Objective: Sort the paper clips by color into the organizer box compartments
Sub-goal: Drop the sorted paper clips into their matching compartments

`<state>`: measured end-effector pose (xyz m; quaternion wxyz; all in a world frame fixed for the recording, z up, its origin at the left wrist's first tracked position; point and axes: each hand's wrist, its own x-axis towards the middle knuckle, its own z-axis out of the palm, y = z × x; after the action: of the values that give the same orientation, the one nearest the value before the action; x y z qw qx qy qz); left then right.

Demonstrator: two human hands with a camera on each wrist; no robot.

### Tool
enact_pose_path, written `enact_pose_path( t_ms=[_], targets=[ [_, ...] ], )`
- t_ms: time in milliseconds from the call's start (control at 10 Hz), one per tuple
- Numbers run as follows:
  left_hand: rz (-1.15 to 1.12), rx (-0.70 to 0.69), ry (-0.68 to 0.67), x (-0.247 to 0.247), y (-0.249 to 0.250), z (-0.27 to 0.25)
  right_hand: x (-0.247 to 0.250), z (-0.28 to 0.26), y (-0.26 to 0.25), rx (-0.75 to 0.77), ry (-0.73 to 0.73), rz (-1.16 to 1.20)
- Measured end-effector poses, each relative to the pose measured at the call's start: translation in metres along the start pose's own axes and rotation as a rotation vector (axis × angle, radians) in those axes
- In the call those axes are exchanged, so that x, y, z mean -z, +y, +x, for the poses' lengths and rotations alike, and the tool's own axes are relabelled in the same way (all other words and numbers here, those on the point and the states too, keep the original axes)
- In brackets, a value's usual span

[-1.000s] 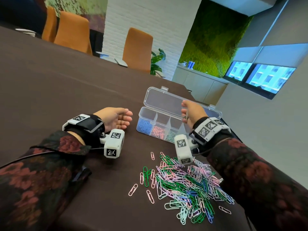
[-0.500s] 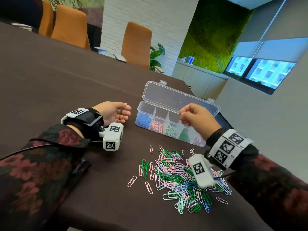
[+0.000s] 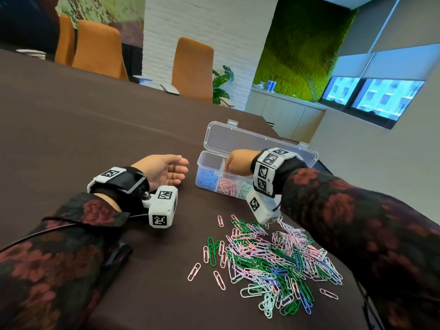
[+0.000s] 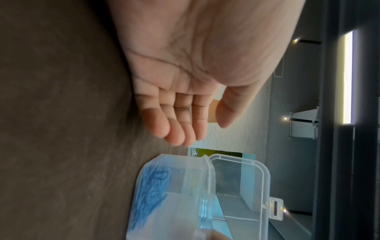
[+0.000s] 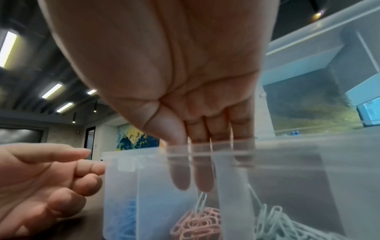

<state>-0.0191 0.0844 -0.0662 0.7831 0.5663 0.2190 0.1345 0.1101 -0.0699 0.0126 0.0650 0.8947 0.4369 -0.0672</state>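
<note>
A clear organizer box (image 3: 262, 140) stands open on the dark table, with blue clips (image 3: 207, 178), pink clips (image 3: 226, 185) and mint clips (image 3: 244, 190) in separate compartments. My right hand (image 3: 238, 161) reaches down into the pink compartment. In the right wrist view its thumb and forefinger (image 5: 191, 186) pinch a pale pink clip (image 5: 202, 203) that hangs upright just above the pink clips (image 5: 197, 224). My left hand (image 3: 164, 171) lies palm up and relaxed on the table, close beside the box's left end (image 4: 205, 178), holding nothing.
A mixed pile of green, pink, blue and mint clips (image 3: 273, 256) lies near the table's front edge, below my right forearm, with a few stray clips (image 3: 194, 271) to its left. Orange chairs (image 3: 192, 67) stand at the table's far side.
My right hand has moved left along the box, from its right part to the pink compartment, and dipped in. My left hand has stayed where it was.
</note>
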Motion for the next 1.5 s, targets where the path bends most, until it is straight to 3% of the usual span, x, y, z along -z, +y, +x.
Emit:
enact_pose_path(
  t_ms=[200, 500, 1000, 1300, 1500],
  targets=[
    [0.01, -0.004, -0.013, -0.002, 0.0, -0.001, -0.007, 0.016, -0.001, -0.058, -0.069, -0.058],
    [0.018, -0.009, -0.015, -0.003, 0.0, -0.003, -0.01, 0.014, -0.013, -0.124, -0.025, -0.014],
    [0.016, -0.012, -0.027, -0.002, -0.001, -0.001, -0.01, 0.021, -0.01, -0.116, -0.051, -0.119],
    [0.02, -0.015, -0.026, -0.002, -0.001, -0.002, -0.009, 0.032, -0.001, -0.131, -0.114, 0.027],
    [0.033, -0.016, -0.026, -0.003, 0.0, -0.003, -0.005, 0.051, -0.006, -0.24, -0.205, -0.207]
  ],
)
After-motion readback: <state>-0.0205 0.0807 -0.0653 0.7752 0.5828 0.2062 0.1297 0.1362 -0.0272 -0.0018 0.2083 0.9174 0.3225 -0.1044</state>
